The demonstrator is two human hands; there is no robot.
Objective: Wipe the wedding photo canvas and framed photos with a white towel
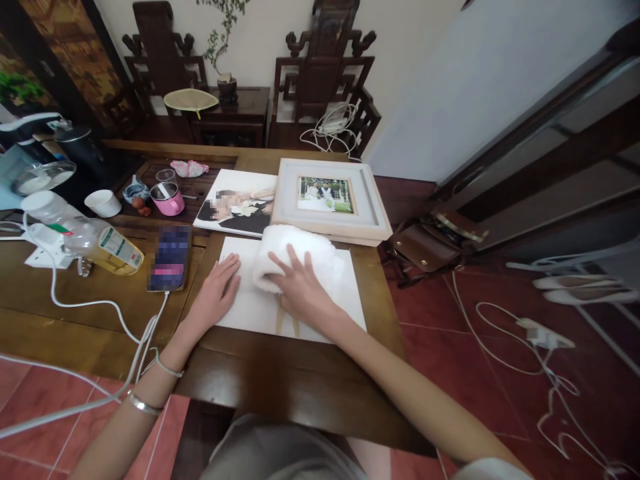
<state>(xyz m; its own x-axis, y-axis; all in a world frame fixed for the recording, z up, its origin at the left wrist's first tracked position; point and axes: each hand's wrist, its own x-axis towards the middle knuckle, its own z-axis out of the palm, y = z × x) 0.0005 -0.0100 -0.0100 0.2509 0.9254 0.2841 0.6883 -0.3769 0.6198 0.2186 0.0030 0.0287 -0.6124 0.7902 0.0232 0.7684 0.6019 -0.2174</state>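
A white panel (350,287), probably a photo print with a tan shape near its front edge, lies flat on the wooden table. My left hand (217,290) rests on its left side, fingers stretched out and lying flat, holding nothing. On top of the panel is a thick folded white towel (280,243). My right hand (300,287) has hold of this towel from above, fingers splayed over it and the thumb at its near edge; the hand and towel hide part of the panel. Just behind lie a photo print (240,207) and a pale frame (327,193) with a couple's picture.
Left of my hands lie a charging phone (170,257), a bottle of yellow liquid (107,247) and a power strip (53,247) with cables. A pink cup (170,200) and white cup (103,203) stand further back. A brown bag (425,247) is right of the table.
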